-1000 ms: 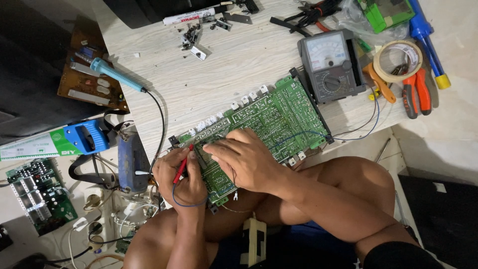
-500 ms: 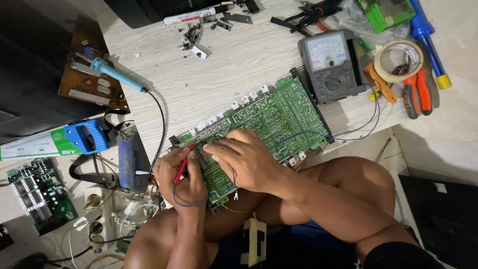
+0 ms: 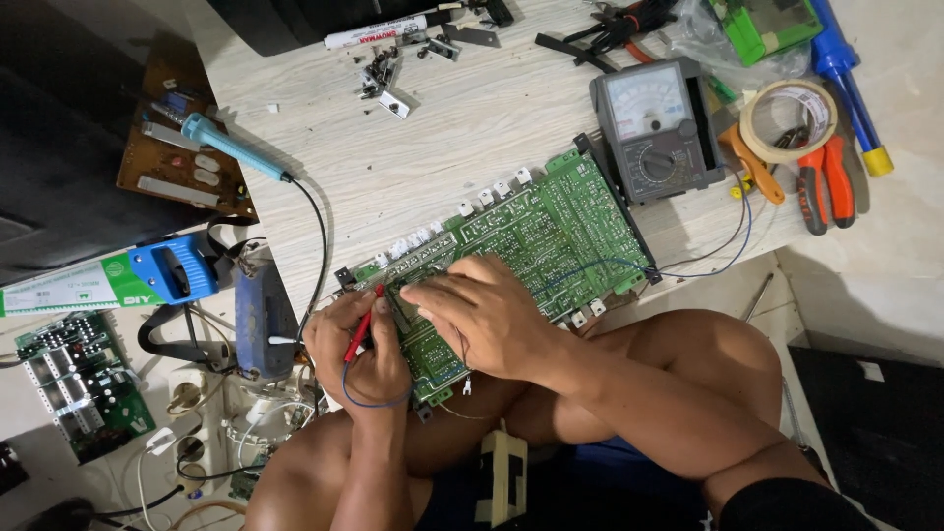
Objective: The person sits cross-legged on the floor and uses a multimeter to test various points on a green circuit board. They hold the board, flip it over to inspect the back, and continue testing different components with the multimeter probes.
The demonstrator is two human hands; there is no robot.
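1. A pale wood-grain table (image 3: pixel 442 128) fills the upper view, with a tiled floor at the right and dark shadow at the left.
2. A large green board (image 3: pixel 531 236) lies on the table's near edge, tilted, its lower end over the person's lap.
3. The left hand (image 3: pixel 356 349) is curled tight: thumb and fingers pinch a red probe (image 3: pixel 362 324), whose tip touches the board's left edge.
4. A blue lead (image 3: pixel 374 398) loops under that hand.
5. The right hand (image 3: pixel 482 313) lies palm down on the board, fingers nearly closed and pressed together, tips on the board beside the probe. Whether it holds anything beneath cannot be told.
6. A grey meter (image 3: pixel 657 128) with a white dial face and a round knob sits just beyond the board's right end; thin blue wires run from it to the board.
7. A tape roll (image 3: pixel 787 120), orange pliers (image 3: pixel 826 182) and a blue screwdriver (image 3: pixel 848 79) lie at the right.
8. A blue soldering iron (image 3: pixel 231 147) rests at the table's left edge, over a brown board (image 3: pixel 177 167).
9. A white marker (image 3: pixel 379 32) with printed lettering lies at the top.
10. A long green-and-white package (image 3: pixel 69 290) with a blue handle lies at the left, below the brown board.
11. A small green board (image 3: pixel 84 383) lies at the lower left.
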